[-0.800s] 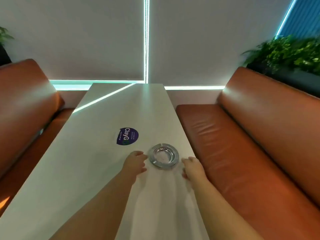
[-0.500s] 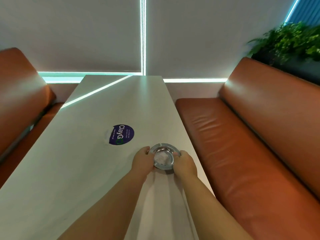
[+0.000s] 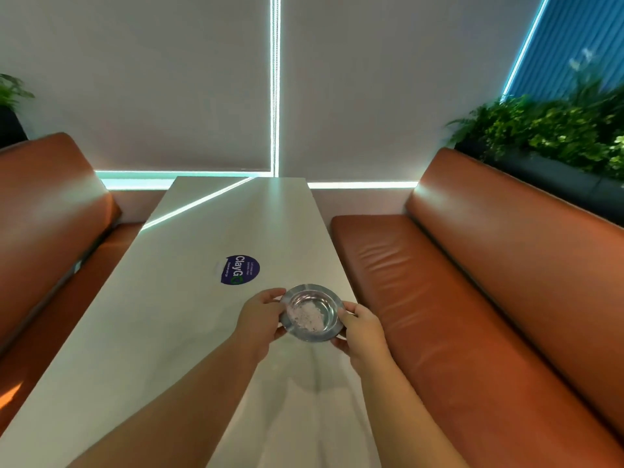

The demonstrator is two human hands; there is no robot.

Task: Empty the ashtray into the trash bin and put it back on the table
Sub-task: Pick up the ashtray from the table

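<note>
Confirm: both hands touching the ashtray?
Touching. The head view shows the left hand gripping the ashtray at its left rim and the right hand at its right rim.

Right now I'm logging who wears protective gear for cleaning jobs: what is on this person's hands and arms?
Nothing. The left hand and right hand are bare: no gloves, rings, watch or bracelet show. Both forearms are uncovered to the bottom edge of the picture, with no sleeve in view.
</note>
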